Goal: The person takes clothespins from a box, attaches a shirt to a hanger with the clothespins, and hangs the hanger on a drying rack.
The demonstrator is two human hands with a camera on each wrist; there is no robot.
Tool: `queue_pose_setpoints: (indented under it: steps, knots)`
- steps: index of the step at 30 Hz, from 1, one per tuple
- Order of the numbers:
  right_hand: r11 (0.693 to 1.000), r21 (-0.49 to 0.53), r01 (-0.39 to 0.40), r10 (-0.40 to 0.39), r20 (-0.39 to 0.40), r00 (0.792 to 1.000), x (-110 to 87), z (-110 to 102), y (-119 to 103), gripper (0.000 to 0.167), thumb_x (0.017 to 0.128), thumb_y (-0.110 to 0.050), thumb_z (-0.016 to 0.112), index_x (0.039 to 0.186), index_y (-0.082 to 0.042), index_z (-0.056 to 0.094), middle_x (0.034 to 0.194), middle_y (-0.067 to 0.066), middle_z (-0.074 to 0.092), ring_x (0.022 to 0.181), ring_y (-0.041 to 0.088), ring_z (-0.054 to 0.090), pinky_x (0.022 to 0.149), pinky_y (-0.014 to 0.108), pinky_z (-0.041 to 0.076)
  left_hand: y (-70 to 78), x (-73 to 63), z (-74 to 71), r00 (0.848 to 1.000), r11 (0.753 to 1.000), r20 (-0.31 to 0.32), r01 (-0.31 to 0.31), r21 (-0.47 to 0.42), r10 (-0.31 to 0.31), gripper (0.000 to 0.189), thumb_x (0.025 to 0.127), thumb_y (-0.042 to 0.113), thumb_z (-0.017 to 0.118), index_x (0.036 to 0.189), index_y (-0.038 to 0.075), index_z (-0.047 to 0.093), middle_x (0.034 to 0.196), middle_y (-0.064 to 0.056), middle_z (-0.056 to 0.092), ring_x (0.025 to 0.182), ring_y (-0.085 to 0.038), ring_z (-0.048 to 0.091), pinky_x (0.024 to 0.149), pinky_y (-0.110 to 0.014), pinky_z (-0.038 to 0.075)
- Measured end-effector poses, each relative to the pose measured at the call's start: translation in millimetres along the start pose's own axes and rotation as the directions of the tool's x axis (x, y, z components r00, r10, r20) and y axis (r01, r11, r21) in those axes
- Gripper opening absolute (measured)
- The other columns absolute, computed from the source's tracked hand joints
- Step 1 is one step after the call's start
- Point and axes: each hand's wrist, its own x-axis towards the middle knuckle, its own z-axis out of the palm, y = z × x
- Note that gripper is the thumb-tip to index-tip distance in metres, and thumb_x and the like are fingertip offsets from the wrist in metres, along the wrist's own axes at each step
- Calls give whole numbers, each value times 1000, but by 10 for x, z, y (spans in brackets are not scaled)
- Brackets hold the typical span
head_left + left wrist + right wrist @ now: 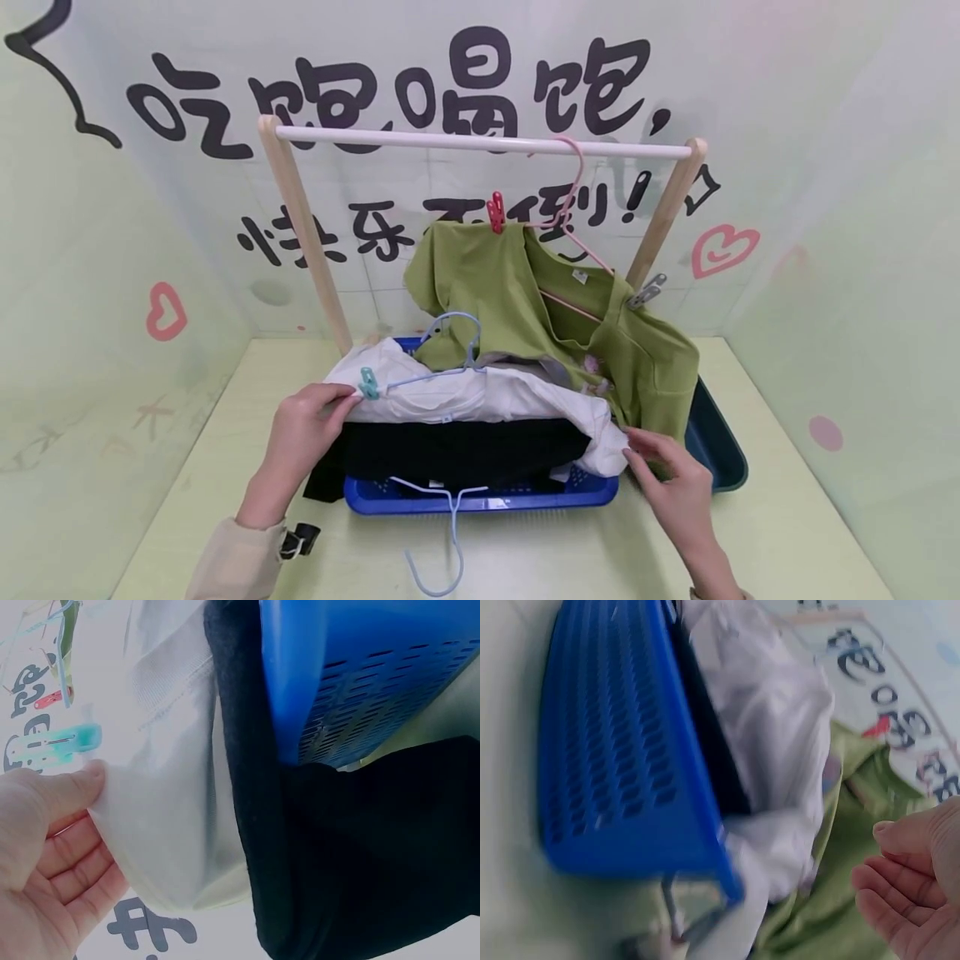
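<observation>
A white garment (442, 398) lies over the blue basket (525, 502) with a light blue hanger (474, 342) in it. At its left end a teal clothespin (367, 383) is fixed. My left hand (307, 429) pinches the white cloth beside that clothespin; in the left wrist view the thumb (86, 780) lies on the cloth edge. Beside the garment's right end is my right hand (671, 479). The right wrist view shows its fingers (889, 900) loosely bent, apart from the thumb, holding nothing. Black cloth (465, 450) lies in front of the white garment.
Behind, a green shirt (487, 283) hangs from the rack bar (420, 140) on a pink hanger (577, 175), with red (496, 212) and grey (648, 292) clothespins. A dark green tray (723, 442) stands right. Another blue hanger (454, 533) sticks out in front.
</observation>
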Motion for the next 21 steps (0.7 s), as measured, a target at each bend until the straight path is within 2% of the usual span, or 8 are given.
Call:
queue_pose_setpoints:
  steps: [3,9,14,19,21]
  knots:
    - [1000,-25,-14,14,-20,1000,-57,-68,118,33,62,23,72,91,7,68,80,18,67,78,-14,58,69,7,47,-5,-1,12,1000,1000,1,-7,4,7,18,65,-6,81,79,-5,70,74,-16,68,69,-32,66,63,-45,55]
    - [999,-43,-23,22,-32,999,-142,-90,316,32,62,22,73,90,6,69,79,18,67,74,-11,59,65,7,48,-9,4,7,1000,1000,-4,-11,8,11,18,64,-5,81,79,-5,70,74,-15,68,69,-32,66,62,-45,55]
    - [997,-42,-60,60,-2,998,-190,-66,459,30,62,22,73,87,7,69,78,19,67,73,-12,57,63,8,48,6,0,-6,1000,1000,-4,-7,6,7,18,64,-6,81,79,-5,70,73,-15,68,68,-31,66,62,-45,55]
    - [982,-123,-145,152,47,987,-201,-62,627,27,66,19,71,90,10,67,82,20,67,72,0,62,64,6,47,16,-2,-13,1000,1000,-1,0,6,0,18,65,-6,81,80,-5,70,74,-15,68,69,-31,66,63,-45,55]
    - [966,-177,-189,204,69,977,-196,-75,688,26,69,17,70,93,9,66,85,20,67,71,10,64,64,6,47,16,3,-12,1000,1000,0,0,5,0,18,65,-6,81,80,-5,70,75,-15,68,69,-31,66,63,-45,55]
